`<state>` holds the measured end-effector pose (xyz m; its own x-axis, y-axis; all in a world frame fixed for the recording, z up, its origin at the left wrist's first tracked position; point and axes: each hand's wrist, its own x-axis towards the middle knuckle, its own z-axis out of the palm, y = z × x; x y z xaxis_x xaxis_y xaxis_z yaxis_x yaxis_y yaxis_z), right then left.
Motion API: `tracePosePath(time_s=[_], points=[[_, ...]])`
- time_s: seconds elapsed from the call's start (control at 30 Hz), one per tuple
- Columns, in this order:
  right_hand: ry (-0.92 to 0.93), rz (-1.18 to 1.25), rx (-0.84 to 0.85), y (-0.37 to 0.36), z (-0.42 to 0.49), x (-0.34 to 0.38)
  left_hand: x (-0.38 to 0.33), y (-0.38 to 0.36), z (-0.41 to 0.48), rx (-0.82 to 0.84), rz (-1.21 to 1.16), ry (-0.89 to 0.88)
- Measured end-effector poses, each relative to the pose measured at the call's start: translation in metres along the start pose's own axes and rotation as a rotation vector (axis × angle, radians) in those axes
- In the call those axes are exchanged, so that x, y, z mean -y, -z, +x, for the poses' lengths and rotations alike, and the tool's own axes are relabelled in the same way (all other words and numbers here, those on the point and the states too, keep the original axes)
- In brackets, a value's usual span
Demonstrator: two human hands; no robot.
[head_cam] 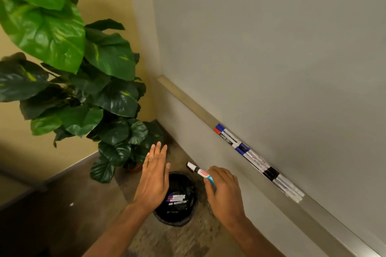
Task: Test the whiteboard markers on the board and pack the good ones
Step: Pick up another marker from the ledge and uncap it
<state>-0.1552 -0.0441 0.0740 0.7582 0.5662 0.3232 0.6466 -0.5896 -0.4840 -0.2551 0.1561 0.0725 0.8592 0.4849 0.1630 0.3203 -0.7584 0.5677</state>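
My right grip [223,192] pinching a white black-tipped marker [196,170], its tail hidden inside that grip, left grip [154,179] flat and straight-fingered, partly covering a round black bin [179,222].

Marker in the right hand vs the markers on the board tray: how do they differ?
The held marker is gripped in the right hand, tilted in mid-air; the tray markers lie flat along the tray, untouched. The held marker carries a red and teal label; the tray markers show blue, red and black ends, no such label. Both are partly white.
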Motion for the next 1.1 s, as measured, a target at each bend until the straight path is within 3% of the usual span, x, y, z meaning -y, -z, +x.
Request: tracePosePath(time_s=[0.53,0.8,1.1], points=[[-0.003,-0.118,0.189,-0.127,0.045,0.005,0.077,-0.019,-0.011,0.0,-0.012,0.112],[-0.038,0.022,0.067,-0.092,0.027,-0.006,0.056,-0.018,-0.005,-0.006,0.064,0.05],[-0.011,0.052,-0.071,-0.013,0.009,-0.015,-0.017,-0.023,-0.001,0.023,0.088,-0.071]])
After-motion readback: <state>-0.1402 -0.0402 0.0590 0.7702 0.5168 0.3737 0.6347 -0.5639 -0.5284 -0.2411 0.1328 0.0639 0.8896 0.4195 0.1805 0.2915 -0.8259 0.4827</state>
